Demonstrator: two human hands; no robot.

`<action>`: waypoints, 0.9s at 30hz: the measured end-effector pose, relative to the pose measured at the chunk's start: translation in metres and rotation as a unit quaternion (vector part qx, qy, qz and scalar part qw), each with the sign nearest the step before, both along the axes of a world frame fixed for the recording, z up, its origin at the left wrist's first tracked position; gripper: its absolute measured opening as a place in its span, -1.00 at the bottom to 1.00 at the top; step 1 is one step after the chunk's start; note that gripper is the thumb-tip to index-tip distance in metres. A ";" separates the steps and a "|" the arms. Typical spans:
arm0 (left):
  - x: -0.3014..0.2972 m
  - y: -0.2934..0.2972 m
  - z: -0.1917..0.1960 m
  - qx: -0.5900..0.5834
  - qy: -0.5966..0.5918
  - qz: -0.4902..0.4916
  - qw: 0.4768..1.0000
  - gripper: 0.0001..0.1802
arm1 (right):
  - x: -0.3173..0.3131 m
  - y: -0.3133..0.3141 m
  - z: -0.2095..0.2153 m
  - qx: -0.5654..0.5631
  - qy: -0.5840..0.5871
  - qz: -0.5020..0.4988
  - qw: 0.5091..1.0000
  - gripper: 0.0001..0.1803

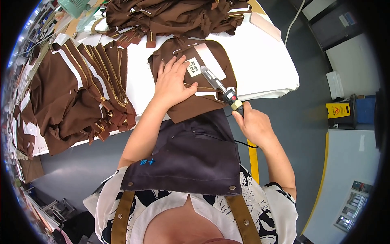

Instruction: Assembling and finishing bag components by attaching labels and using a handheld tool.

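A brown fabric panel (183, 110) lies on the white table top in front of me, with a gold zipper and a white strip across its lower part. My left hand (172, 83) rests flat on it, fingers spread, its fingertips beside a small white printed label (193, 67). In my right hand (256, 127) is a mini iron (212, 77) with a flat metal tip and a dark handle, its cord trailing below. The tip points up and left, over the panel between the label and a pale pink strip (211, 61). Whether the tip touches the fabric, I cannot tell.
Brown zippered pieces (73, 97) are stacked at the left, hanging over the table edge. More brown fabric (174, 18) is heaped at the far side. The white table (268, 69) ends in a rounded corner at the right. A yellow sign (338, 110) stands farther right.
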State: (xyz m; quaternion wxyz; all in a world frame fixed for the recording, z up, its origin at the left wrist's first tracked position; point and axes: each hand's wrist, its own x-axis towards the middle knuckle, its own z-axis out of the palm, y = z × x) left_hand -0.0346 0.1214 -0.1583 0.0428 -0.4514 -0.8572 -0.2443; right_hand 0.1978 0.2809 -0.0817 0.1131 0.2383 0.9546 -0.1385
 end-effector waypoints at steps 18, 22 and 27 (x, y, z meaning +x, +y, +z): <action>0.000 -0.001 -0.002 -0.001 0.010 0.001 1.000 -0.20 | -0.114 0.037 0.008 -0.018 -0.015 0.021 1.000 -0.50; 0.000 0.000 -0.001 -0.005 0.008 0.003 1.000 -0.20 | -0.097 0.038 0.003 -0.034 -0.012 0.013 0.999 -0.46; -0.001 -0.001 -0.002 -0.003 0.007 0.006 1.000 -0.21 | -0.064 0.027 0.005 -0.021 -0.038 0.016 0.999 -0.49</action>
